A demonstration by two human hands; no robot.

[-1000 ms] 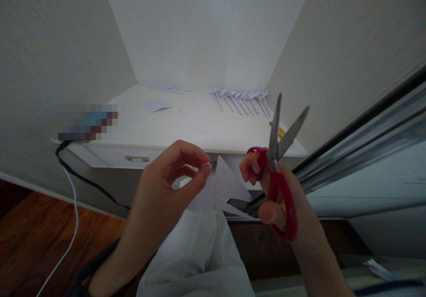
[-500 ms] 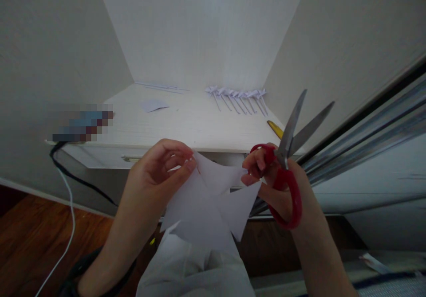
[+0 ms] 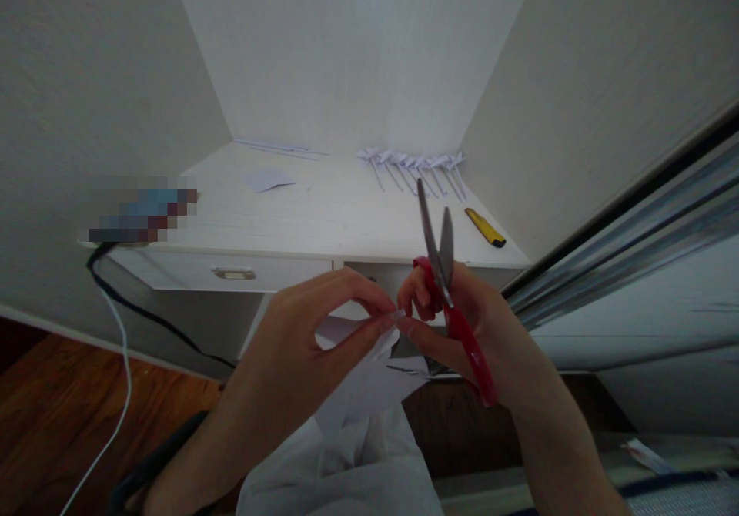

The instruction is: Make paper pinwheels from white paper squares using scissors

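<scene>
Between my hands, in front of the desk edge, is a white sheet of paper with cut slits and corners standing apart. My left hand pinches a raised corner of it between thumb and fingers. Right beside that corner is my right hand, its thumb and fingertips close to the pinched spot. Red-handled scissors hang on the right hand's fingers, their blades parted and pointing up and away. Whether the right fingertips also grip the paper is hard to see.
On the white desk lie several paper pinwheels, thin paper sticks, a loose paper piece and a yellow cutter. A blurred object sits at the left, with a black cable below.
My left hand has moved right with a paper corner, and the two hands have come together. The scissors have turned and moved left, their blades less widely parted.
</scene>
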